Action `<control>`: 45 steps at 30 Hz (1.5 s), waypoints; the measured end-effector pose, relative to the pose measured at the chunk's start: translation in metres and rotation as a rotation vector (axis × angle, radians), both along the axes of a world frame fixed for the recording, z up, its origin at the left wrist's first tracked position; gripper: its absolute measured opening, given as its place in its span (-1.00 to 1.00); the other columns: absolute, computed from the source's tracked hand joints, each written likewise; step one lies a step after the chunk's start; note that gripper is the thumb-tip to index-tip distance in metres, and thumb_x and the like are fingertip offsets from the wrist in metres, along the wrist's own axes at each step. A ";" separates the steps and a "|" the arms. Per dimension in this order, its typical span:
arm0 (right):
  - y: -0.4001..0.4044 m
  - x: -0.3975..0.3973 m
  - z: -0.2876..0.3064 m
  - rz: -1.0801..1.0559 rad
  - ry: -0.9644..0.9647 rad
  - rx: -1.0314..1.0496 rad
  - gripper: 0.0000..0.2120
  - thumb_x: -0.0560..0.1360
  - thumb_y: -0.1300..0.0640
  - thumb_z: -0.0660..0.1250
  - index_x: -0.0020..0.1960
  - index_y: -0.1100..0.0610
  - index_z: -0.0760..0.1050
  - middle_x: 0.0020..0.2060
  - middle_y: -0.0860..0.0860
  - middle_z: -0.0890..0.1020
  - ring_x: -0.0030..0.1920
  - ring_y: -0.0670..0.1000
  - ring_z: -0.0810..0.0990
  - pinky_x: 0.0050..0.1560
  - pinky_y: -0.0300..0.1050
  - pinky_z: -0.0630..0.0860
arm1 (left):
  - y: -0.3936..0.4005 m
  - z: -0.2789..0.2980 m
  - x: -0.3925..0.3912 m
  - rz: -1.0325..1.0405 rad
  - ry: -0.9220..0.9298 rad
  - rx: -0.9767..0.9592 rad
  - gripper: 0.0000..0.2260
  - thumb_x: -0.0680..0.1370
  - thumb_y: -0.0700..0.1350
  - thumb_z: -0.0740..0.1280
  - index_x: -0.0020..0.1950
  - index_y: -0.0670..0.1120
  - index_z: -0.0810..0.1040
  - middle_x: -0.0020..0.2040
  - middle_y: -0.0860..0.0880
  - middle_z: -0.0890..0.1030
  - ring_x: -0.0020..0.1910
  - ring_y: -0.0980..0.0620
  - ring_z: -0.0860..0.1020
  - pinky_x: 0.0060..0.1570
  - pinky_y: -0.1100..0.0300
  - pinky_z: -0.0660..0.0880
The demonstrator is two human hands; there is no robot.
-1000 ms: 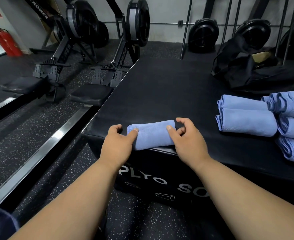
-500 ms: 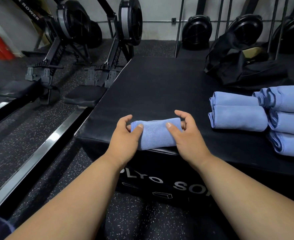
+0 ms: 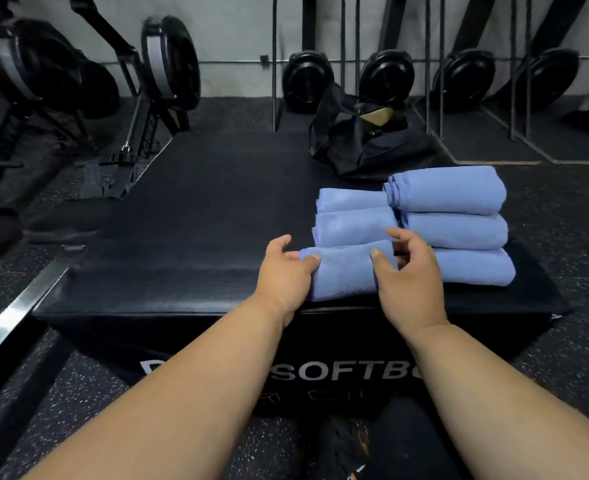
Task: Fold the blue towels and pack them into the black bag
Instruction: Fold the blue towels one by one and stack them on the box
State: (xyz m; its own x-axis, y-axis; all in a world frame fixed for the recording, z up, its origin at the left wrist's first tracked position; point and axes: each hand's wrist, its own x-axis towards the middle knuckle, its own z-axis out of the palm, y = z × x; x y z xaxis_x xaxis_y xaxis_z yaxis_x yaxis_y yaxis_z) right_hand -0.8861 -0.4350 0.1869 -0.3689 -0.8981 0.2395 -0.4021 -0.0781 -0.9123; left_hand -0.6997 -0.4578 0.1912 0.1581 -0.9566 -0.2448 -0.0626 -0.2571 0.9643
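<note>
Where the black box (image 3: 189, 209) faces us we read "SOFTB". Our left hand (image 3: 286, 277) and right hand (image 3: 407, 282) pinch the ends of a folded towel (image 3: 346, 273), lying left-to-right at the near edge, touching the stacked towels (image 3: 448, 216) before the bag (image 3: 362, 147).

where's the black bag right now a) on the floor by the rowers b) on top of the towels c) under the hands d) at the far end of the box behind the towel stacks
d: the bag lies at the far end of the box, behind the folded towels, while both hands, left and right, hold a towel at the near edge.
</note>
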 end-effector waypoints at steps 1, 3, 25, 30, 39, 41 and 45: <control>0.000 -0.005 -0.002 -0.016 0.056 -0.010 -0.66 0.58 0.09 0.43 0.33 -0.09 0.54 0.19 -0.08 0.54 0.09 -0.15 0.54 0.28 -0.09 0.51 | -0.003 -0.002 -0.008 0.012 -0.022 0.012 -0.35 0.59 -0.09 0.43 0.63 0.00 0.24 0.12 0.13 0.63 0.04 0.20 0.60 -0.06 0.30 0.46; 0.002 -0.012 -0.004 -0.028 0.186 -0.055 -0.63 0.57 0.11 0.42 0.36 -0.03 0.54 0.18 -0.06 0.55 0.17 -0.02 0.54 0.34 0.00 0.47 | -0.009 -0.006 -0.018 0.060 -0.063 0.028 -0.33 0.58 -0.04 0.44 0.63 -0.01 0.24 0.08 0.12 0.63 0.01 0.19 0.58 -0.05 0.26 0.46; 0.023 0.050 -0.011 0.281 0.690 -0.154 -0.57 0.38 0.09 0.37 0.25 -0.03 0.59 0.07 -0.05 0.64 0.14 0.11 0.53 0.22 0.05 0.31 | 0.036 -0.011 0.080 0.021 -0.197 -0.035 -0.55 0.46 0.21 0.45 0.32 0.17 0.52 0.02 0.17 0.66 0.10 0.10 0.67 0.30 -0.05 0.56; 0.042 0.112 -0.011 0.632 0.676 -0.143 -0.57 0.47 0.10 0.38 0.33 -0.08 0.56 0.10 -0.16 0.63 0.14 0.01 0.52 0.20 -0.03 0.35 | 0.122 -0.019 0.216 0.222 -0.302 -0.034 -0.69 0.49 0.09 0.47 0.22 0.13 0.59 -0.09 0.06 0.67 -0.07 0.10 0.62 0.15 0.00 0.56; 0.109 0.286 -0.038 1.184 0.503 0.172 -0.67 0.62 0.06 0.34 0.31 -0.27 0.47 -0.06 -0.32 0.60 -0.04 -0.23 0.59 0.07 -0.17 0.53 | 0.347 -0.060 0.424 0.801 -0.508 0.326 -0.82 0.59 -0.18 0.45 0.12 -0.04 0.51 -0.17 -0.07 0.63 -0.24 -0.04 0.53 -0.12 0.03 0.50; 0.122 0.332 -0.044 1.233 0.488 0.199 -0.69 0.63 0.05 0.33 0.29 -0.29 0.46 -0.06 -0.38 0.58 -0.11 -0.22 0.61 -0.02 -0.18 0.55 | 0.398 -0.098 0.459 0.878 -0.464 0.453 -0.70 0.50 -0.07 0.50 0.16 -0.11 0.53 -0.02 -0.19 0.69 -0.04 -0.16 0.66 0.07 -0.11 0.57; 0.148 0.423 -0.054 1.321 0.413 0.250 -0.71 0.64 0.07 0.33 0.26 -0.28 0.47 -0.16 -0.25 0.63 -0.23 -0.15 0.62 -0.15 -0.08 0.56 | 0.474 -0.157 0.507 0.998 -0.359 0.596 -0.54 0.40 0.00 0.53 0.23 -0.15 0.60 0.12 -0.19 0.69 0.12 -0.21 0.64 0.14 -0.06 0.57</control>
